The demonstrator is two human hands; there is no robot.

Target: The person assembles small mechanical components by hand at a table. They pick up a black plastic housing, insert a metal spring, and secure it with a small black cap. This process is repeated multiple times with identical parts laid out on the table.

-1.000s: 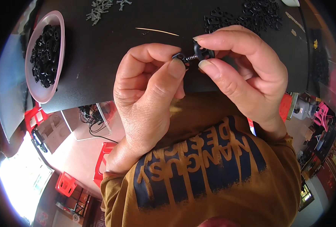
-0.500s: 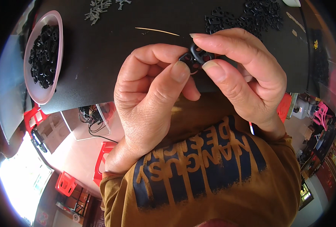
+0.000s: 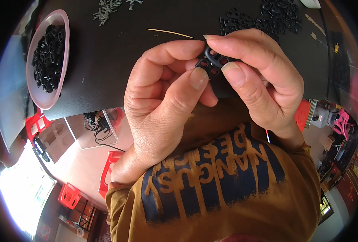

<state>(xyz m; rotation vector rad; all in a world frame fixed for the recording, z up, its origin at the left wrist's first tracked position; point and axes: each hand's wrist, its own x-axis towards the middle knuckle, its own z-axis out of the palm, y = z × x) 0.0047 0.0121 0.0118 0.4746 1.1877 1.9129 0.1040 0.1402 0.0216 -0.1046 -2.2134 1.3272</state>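
Above the near part of the dark table, my left hand (image 3: 158,97) pinches a small black plastic cord lock part (image 3: 204,63) with round holes between thumb and forefinger. The thumb and forefinger of my right hand (image 3: 263,76) are closed on a second black cord lock part (image 3: 218,58), with a rounded end. The two parts meet and overlap between my fingertips. My fingers cover portions of both, so I cannot tell whether they are joined.
A pink bowl (image 3: 65,52) of black cord lock parts stands at the left. Small metal springs (image 3: 105,10) lie at the back left. A thin wooden stick (image 3: 170,33) is behind my hands. Loose black parts (image 3: 277,18) are heaped at the back right of the table (image 3: 106,60).
Both parts have shifted slightly within my fingertips, and more of their holes now shows. My left hand has moved a little to the right. Both grips stay closed.
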